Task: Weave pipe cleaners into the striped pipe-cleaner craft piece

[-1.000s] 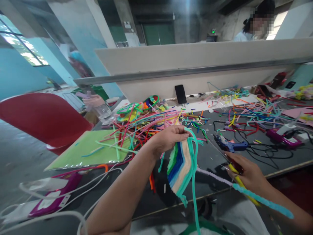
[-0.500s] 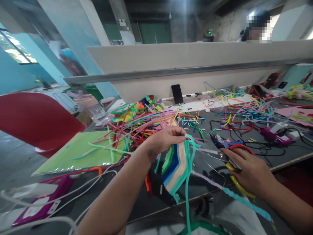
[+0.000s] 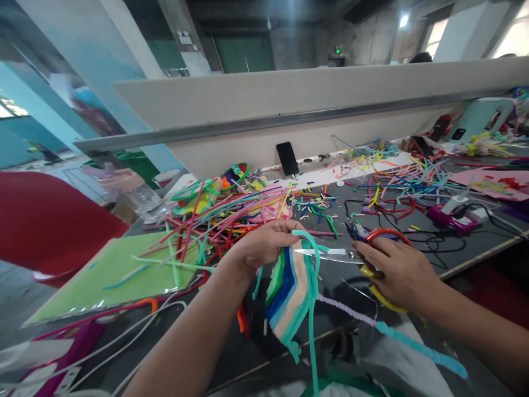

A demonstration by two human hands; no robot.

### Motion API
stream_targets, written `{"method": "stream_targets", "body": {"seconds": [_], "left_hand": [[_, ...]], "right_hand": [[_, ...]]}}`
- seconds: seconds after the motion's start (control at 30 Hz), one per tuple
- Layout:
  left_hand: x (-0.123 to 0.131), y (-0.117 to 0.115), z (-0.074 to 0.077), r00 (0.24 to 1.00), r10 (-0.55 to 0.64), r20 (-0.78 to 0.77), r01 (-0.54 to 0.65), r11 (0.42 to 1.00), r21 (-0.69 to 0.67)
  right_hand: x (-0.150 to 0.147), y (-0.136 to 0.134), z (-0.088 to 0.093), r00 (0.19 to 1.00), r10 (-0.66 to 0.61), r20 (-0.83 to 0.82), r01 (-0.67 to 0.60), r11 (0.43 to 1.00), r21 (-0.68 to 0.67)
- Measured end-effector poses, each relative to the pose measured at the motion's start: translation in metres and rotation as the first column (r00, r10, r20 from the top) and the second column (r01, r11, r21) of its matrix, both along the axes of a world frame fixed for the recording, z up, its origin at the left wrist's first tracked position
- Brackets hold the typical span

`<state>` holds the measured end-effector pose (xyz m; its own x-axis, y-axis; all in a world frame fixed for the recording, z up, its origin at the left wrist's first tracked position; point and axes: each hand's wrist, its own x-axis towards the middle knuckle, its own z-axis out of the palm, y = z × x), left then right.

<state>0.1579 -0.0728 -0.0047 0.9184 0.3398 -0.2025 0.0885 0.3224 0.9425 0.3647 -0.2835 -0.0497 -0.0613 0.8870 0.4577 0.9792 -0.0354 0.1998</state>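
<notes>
My left hand [image 3: 270, 242] pinches the top of a striped pipe-cleaner piece [image 3: 295, 286], with bands of green, blue, cream and teal. From the pinch a loose teal pipe cleaner [image 3: 313, 336] loops over and hangs past the table edge. My right hand [image 3: 399, 270] grips scissors [image 3: 351, 256] with one red and one yellow handle. Their blades point left and reach the top of the striped piece, close to my left fingertips, crossing the teal strands. Whether the blades are parted is hard to see. A lilac and turquoise fuzzy stem [image 3: 417, 344] stretches below my right hand.
Behind my left hand lies a heap of coloured pipe cleaners [image 3: 231, 207]. A phone [image 3: 286, 158] leans on the partition [image 3: 248, 94]. Cut scraps [image 3: 320, 209], black cables, a purple power strip [image 3: 452, 219] and a green sheet [image 3: 136, 275] cover parts of the table.
The scissors have come closer to my left hand, and their blades now overlap the top of the striped piece. The camera view has turned slightly right.
</notes>
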Motion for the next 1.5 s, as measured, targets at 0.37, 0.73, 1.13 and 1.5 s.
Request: {"method": "stream_targets", "body": {"seconds": [0.37, 0.73, 1.13, 1.5], "left_hand": [[0.002, 0.000, -0.004, 1.000, -0.008, -0.012, 0.008, 1.000, 0.010], [0.002, 0.008, -0.012, 1.000, 0.006, 0.011, -0.006, 0.999, 0.033], [-0.008, 0.023, -0.013, 0.944, 0.126, 0.305, -0.148, 0.988, 0.051], [-0.024, 0.019, 0.018, 0.958, 0.024, 0.287, -0.126, 0.930, 0.345]], "right_hand": [[0.000, 0.011, -0.001, 0.995, 0.017, -0.094, -0.022, 0.998, -0.060], [0.002, 0.017, -0.007, 0.941, 0.070, -0.332, -0.103, 0.991, -0.084], [-0.041, -0.003, -0.007, 0.490, 0.084, -0.868, -0.155, 0.988, 0.008], [-0.061, -0.038, -0.011, 0.288, 0.010, -0.958, -0.264, 0.962, -0.070]]}}
